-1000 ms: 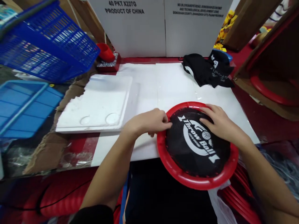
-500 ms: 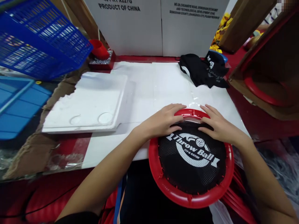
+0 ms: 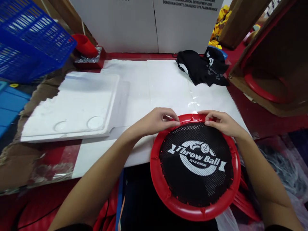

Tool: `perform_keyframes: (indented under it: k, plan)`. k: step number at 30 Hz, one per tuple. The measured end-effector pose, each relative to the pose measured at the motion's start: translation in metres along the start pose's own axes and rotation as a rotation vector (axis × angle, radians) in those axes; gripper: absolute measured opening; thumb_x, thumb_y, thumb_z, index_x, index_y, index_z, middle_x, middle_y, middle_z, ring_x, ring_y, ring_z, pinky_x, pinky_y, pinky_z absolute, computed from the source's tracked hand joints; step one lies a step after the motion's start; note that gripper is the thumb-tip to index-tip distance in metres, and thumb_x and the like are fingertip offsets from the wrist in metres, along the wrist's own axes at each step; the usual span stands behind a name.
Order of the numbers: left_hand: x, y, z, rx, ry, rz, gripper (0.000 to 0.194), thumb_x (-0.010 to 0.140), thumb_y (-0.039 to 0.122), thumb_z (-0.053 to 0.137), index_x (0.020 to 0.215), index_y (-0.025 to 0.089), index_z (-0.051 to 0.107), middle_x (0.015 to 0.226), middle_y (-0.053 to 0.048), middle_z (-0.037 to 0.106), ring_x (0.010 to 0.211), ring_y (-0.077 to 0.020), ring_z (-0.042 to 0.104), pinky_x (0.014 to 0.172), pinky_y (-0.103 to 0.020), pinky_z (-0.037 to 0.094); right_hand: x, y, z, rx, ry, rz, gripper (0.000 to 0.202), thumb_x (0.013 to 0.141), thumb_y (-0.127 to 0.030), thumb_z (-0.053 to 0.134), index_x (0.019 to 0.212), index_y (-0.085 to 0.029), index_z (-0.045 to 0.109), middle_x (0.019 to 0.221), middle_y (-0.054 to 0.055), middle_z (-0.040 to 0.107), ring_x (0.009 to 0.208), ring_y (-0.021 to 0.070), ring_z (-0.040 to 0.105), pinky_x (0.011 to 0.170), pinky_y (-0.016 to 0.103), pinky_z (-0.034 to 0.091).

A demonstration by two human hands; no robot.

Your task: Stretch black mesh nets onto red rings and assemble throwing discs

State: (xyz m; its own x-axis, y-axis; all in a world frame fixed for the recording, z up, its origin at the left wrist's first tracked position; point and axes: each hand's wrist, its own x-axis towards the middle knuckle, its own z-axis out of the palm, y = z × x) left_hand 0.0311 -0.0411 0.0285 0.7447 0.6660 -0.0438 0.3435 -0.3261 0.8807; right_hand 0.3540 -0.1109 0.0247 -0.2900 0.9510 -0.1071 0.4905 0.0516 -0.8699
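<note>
A round throw-ball mesh disc (image 3: pixel 196 192) has a red plastic rim and black netting printed "Throw Ball". It rests tilted against my lap and the table's front edge. My left hand (image 3: pixel 165 121) pinches the upper left of its rim, thumb and forefinger close together at the netting's edge. On the upper right, my right hand (image 3: pixel 218 122) grips the rim, with its thumb at the netting's edge and fingers over the far side. Small red pegs show round the netting. Loose black printed netting (image 3: pixel 202 69) lies crumpled at the back right of the table.
A white foam block (image 3: pixel 72 106) with a broken edge lies on the left. Behind it are a red tray (image 3: pixel 90 62) of small metal pieces and a blue basket (image 3: pixel 31 41). White cartons (image 3: pixel 134 29) stand at the back. At right, a cardboard box (image 3: pixel 267 107) holds red rings.
My fingers, spread over the rim and netting before, have drawn in to pinch the rim's top. The left hand has shifted left. The view has swung slightly right and down.
</note>
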Motion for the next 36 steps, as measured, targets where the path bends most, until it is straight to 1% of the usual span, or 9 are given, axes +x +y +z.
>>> perform_keyframes:
  k: [5, 8, 11, 16, 23, 27, 30, 33, 36]
  plan:
    - [-0.003, 0.008, 0.013, 0.418, 0.009, 0.199, 0.024, 0.098, 0.043, 0.072, 0.104, 0.02, 0.076, 0.123, -0.012, 0.067, 0.107, -0.0254, 0.065, 0.093, -0.04, 0.053, 0.004, 0.002, 0.005, -0.045, 0.042, -0.056, 0.019, 0.099, -0.042, 0.066, 0.092, -0.024, 0.068, 0.14, 0.008, 0.072, 0.116, 0.0269, 0.068, 0.101, 0.048, 0.051]
    - [-0.004, 0.007, 0.02, 0.553, 0.001, 0.284, 0.026, 0.101, 0.044, 0.069, 0.111, 0.02, 0.074, 0.137, -0.015, 0.062, 0.117, -0.0289, 0.063, 0.098, -0.042, 0.052, 0.01, 0.002, 0.004, -0.076, 0.034, -0.082, 0.017, 0.1, -0.037, 0.064, 0.091, -0.024, 0.068, 0.136, 0.007, 0.073, 0.115, 0.0257, 0.068, 0.103, 0.047, 0.05]
    - [-0.003, 0.005, 0.024, 0.599, -0.062, 0.317, 0.026, 0.101, 0.044, 0.07, 0.106, 0.02, 0.076, 0.135, -0.015, 0.064, 0.123, -0.0319, 0.06, 0.105, -0.045, 0.05, 0.018, 0.003, -0.001, -0.037, -0.021, -0.076, 0.018, 0.099, -0.04, 0.065, 0.091, -0.024, 0.069, 0.135, 0.007, 0.072, 0.115, 0.0254, 0.067, 0.102, 0.047, 0.051]
    - [-0.002, 0.005, 0.015, 0.323, -0.042, 0.235, 0.022, 0.103, 0.037, 0.063, 0.102, 0.021, 0.078, 0.125, -0.011, 0.07, 0.111, -0.0244, 0.066, 0.101, -0.04, 0.052, 0.027, 0.005, -0.004, -0.109, -0.069, -0.106, 0.016, 0.098, -0.038, 0.066, 0.093, -0.024, 0.073, 0.126, 0.007, 0.074, 0.113, 0.0234, 0.067, 0.105, 0.045, 0.051]
    - [-0.001, 0.001, 0.004, 0.001, 0.077, -0.07, 0.016, 0.087, 0.037, 0.078, 0.088, 0.023, 0.085, 0.087, -0.005, 0.082, 0.082, -0.0212, 0.072, 0.075, -0.033, 0.053, 0.026, 0.008, -0.009, -0.211, -0.081, -0.159, 0.019, 0.1, -0.038, 0.062, 0.094, -0.024, 0.074, 0.127, 0.007, 0.074, 0.111, 0.0226, 0.068, 0.103, 0.042, 0.051]
    - [0.0, -0.002, 0.003, -0.09, 0.114, -0.13, 0.014, 0.082, 0.033, 0.082, 0.089, 0.022, 0.087, 0.088, -0.006, 0.084, 0.083, -0.0222, 0.075, 0.075, -0.033, 0.055, 0.026, -0.001, -0.013, -0.214, -0.166, -0.098, 0.023, 0.101, -0.044, 0.063, 0.094, -0.025, 0.073, 0.131, 0.006, 0.073, 0.109, 0.0234, 0.069, 0.099, 0.042, 0.054]
    - [0.0, -0.002, -0.001, -0.139, 0.073, -0.138, 0.016, 0.082, 0.032, 0.081, 0.091, 0.021, 0.087, 0.091, -0.007, 0.084, 0.084, -0.0224, 0.076, 0.078, -0.034, 0.058, 0.023, -0.016, -0.005, -0.3, -0.06, -0.2, 0.021, 0.104, -0.043, 0.06, 0.099, -0.027, 0.074, 0.134, 0.006, 0.072, 0.119, 0.0257, 0.068, 0.108, 0.047, 0.054]
    - [0.0, -0.002, -0.005, -0.174, 0.037, -0.138, 0.018, 0.083, 0.031, 0.079, 0.095, 0.02, 0.087, 0.094, -0.007, 0.085, 0.086, -0.0225, 0.076, 0.082, -0.036, 0.059, 0.016, -0.026, 0.013, -0.46, -0.022, -0.405, 0.021, 0.106, -0.038, 0.058, 0.109, -0.029, 0.076, 0.151, 0.007, 0.063, 0.145, 0.0297, 0.053, 0.123, 0.054, 0.043]
    - [0.0, -0.001, -0.004, -0.16, 0.054, -0.137, 0.019, 0.084, 0.03, 0.078, 0.096, 0.02, 0.087, 0.096, -0.007, 0.085, 0.086, -0.0221, 0.076, 0.084, -0.036, 0.059, 0.011, -0.028, 0.036, -0.635, -0.15, -0.498, 0.026, 0.105, -0.032, 0.058, 0.122, -0.024, 0.077, 0.169, 0.012, 0.045, 0.161, 0.034, 0.032, 0.131, 0.059, 0.033]
